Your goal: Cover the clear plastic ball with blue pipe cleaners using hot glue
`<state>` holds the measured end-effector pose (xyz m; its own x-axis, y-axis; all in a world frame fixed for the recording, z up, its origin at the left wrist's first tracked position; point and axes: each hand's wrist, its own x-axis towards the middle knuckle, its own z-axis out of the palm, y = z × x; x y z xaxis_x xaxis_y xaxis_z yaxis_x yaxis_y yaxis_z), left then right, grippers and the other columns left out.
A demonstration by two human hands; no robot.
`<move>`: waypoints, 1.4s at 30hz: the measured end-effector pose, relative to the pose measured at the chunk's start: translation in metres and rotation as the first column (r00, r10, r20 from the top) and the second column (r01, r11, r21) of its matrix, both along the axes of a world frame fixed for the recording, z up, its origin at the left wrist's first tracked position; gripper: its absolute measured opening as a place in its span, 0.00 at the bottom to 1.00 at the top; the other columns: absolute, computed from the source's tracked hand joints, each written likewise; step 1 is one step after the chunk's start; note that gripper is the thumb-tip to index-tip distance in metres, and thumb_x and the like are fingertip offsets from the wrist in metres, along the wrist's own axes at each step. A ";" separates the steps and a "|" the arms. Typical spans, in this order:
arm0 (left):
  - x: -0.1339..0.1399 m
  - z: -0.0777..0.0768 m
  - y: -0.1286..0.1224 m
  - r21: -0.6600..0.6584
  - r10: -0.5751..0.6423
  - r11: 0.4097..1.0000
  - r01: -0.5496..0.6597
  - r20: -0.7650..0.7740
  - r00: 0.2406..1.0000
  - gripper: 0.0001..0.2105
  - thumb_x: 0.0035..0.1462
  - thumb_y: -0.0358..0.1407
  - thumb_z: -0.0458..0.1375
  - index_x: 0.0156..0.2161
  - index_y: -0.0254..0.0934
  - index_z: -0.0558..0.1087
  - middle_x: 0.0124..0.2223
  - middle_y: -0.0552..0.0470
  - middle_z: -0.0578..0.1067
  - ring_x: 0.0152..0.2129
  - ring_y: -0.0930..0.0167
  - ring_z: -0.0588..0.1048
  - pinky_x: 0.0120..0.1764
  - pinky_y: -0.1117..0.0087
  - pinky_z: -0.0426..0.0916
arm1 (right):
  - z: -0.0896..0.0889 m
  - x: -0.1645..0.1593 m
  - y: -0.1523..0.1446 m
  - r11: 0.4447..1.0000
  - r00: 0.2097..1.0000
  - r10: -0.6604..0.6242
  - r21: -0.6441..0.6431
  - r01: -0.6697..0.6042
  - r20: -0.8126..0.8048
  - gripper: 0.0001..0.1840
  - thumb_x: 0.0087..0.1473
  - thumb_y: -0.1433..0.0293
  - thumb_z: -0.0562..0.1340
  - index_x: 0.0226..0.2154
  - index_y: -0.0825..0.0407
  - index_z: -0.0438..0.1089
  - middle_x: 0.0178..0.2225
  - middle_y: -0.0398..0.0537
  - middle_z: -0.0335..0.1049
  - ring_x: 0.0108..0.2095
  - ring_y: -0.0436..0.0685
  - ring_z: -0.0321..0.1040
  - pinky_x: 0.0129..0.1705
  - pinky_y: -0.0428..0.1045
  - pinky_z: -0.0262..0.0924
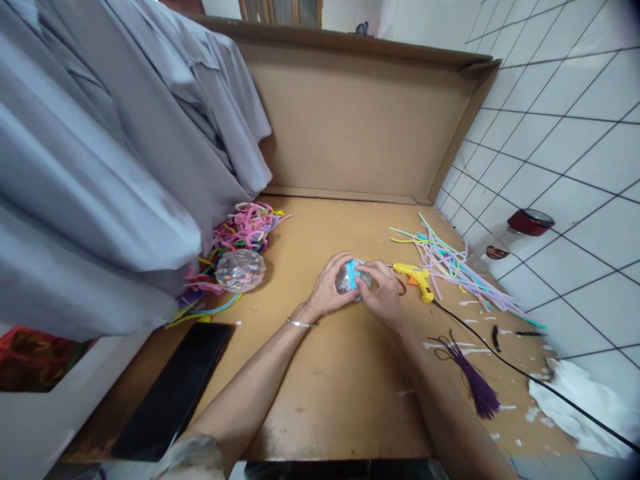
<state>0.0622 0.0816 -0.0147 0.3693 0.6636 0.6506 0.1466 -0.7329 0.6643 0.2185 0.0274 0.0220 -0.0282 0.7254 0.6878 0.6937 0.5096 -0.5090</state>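
My left hand [331, 285] is closed around a small clear, rounded plastic piece [343, 281] above the middle of the table. A bright blue strip [351, 273] lies across it. From the other side, my right hand [383, 287] reaches in with its fingers pressed together on the blue strip and the clear piece. My fingers hide much of both. Just right of my right hand lies a yellow glue gun [419, 279] with a black cord. A reddish loop [402, 287] shows beside its nozzle. A larger clear faceted ball [241, 271] rests on the left.
Pink and colourful pipe cleaners [253, 223] heap beside a grey curtain [125, 167]. Pastel pipe cleaners [440, 257], a purple cord bundle [475, 383], white tissue [583, 407] and a red-lidded jar [515, 233] are right. A black phone [175, 387] lies front left. Cardboard [355, 120] stands behind.
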 end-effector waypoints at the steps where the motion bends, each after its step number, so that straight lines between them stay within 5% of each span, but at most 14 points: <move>1: 0.000 0.000 0.000 -0.008 -0.005 1.000 0.005 0.013 1.000 0.31 0.51 0.40 0.64 0.59 0.39 0.62 0.59 0.40 0.67 0.59 0.57 0.67 0.62 0.51 0.62 | 0.000 0.000 0.000 1.000 1.000 0.000 -0.002 0.000 -0.007 0.09 0.56 0.68 0.60 0.39 0.48 0.75 0.36 0.49 0.72 0.40 0.59 0.70 0.44 0.56 0.63; 19: 0.001 0.005 -0.002 -0.155 -0.012 0.988 0.014 0.015 1.000 0.33 0.43 0.41 0.70 0.54 0.39 0.65 0.55 0.43 0.71 0.52 0.59 0.72 0.57 0.55 0.67 | -0.003 0.003 0.003 1.000 0.998 0.020 -0.020 -0.021 -0.053 0.09 0.56 0.68 0.60 0.39 0.48 0.75 0.36 0.49 0.74 0.40 0.59 0.71 0.44 0.56 0.65; 26: 0.006 0.008 -0.005 -0.293 0.113 0.953 -0.071 0.127 0.985 0.30 0.43 0.40 0.69 0.52 0.37 0.66 0.49 0.45 0.74 0.46 0.63 0.75 0.52 0.60 0.70 | -0.003 0.000 0.002 0.995 0.993 -0.090 0.027 0.093 -0.077 0.09 0.59 0.65 0.60 0.39 0.48 0.75 0.36 0.50 0.74 0.40 0.59 0.70 0.45 0.56 0.65; 42: 0.005 0.007 -0.004 -0.331 0.115 0.942 -0.062 0.144 0.983 0.27 0.45 0.37 0.67 0.51 0.37 0.66 0.49 0.46 0.75 0.45 0.65 0.75 0.51 0.63 0.71 | -0.004 -0.015 -0.006 0.994 0.988 -0.098 0.067 0.090 0.120 0.13 0.60 0.71 0.55 0.40 0.50 0.75 0.34 0.50 0.68 0.36 0.58 0.66 0.40 0.54 0.60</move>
<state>0.0676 0.0776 -0.0075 0.2094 0.8730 0.4404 0.0743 -0.4633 0.8831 0.2038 0.0209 0.0177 -0.0487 0.6857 0.7263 0.7951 0.4667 -0.3873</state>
